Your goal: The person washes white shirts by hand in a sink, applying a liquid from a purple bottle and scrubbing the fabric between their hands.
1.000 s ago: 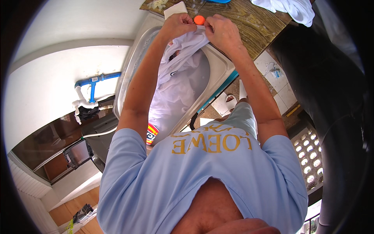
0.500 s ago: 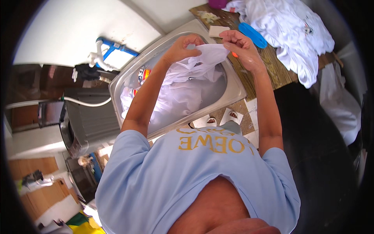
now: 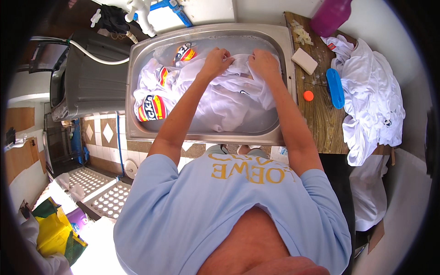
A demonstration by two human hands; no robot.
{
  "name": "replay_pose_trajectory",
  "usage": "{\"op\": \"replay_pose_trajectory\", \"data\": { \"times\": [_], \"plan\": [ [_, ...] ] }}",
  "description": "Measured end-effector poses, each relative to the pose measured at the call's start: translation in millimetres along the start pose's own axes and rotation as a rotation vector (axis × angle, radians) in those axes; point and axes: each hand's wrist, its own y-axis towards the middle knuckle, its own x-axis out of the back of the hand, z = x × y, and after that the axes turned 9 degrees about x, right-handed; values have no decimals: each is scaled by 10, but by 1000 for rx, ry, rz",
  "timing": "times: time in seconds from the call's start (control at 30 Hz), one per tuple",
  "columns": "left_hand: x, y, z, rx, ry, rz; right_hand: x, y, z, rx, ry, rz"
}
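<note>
Light blue short-sleeved T-shirt [image 3: 238, 215], gold lettering, bare forearms

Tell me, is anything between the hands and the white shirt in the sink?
Nothing visible. The left hand and right hand both grip the white shirt directly, bunching its upper edge inside the sink.

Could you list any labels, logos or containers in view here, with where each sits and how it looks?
Printed patches on the white garment in the sink: red, yellow and dark, left side, far from the left hand and right hand.
Chest print on the light blue shirt: gold letters.
Magenta bottle: top right on the wooden counter.
Small tag on the white pile: red.
</note>
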Motion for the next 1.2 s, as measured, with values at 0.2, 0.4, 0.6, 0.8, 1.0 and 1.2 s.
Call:
{"op": "replay_pose_trajectory", "data": {
  "times": [0.2, 0.4, 0.6, 0.8, 1.0, 1.2],
  "plan": [
    [-416, -15, 150, 148, 160, -95, -432, 67, -148, -90, -143, 176],
    [-515, 98, 464, 270, 151, -19, -387, 220, -195, -218, 597, 115],
    [31, 182, -107, 416, -1495, 175, -317, 191, -334, -567, 2112, -35],
    [-608, -222, -1132, -243, -687, -143, -705, -140, -278, 98, 1549, -185],
    [-510, 330, -538, 301, -815, -153, -853, 146, 24, -565, 2046, -110],
    [-758, 280, -493, -294, -229, -485, -562, -164, 60, -183, 1986, -193]
  ]
}}
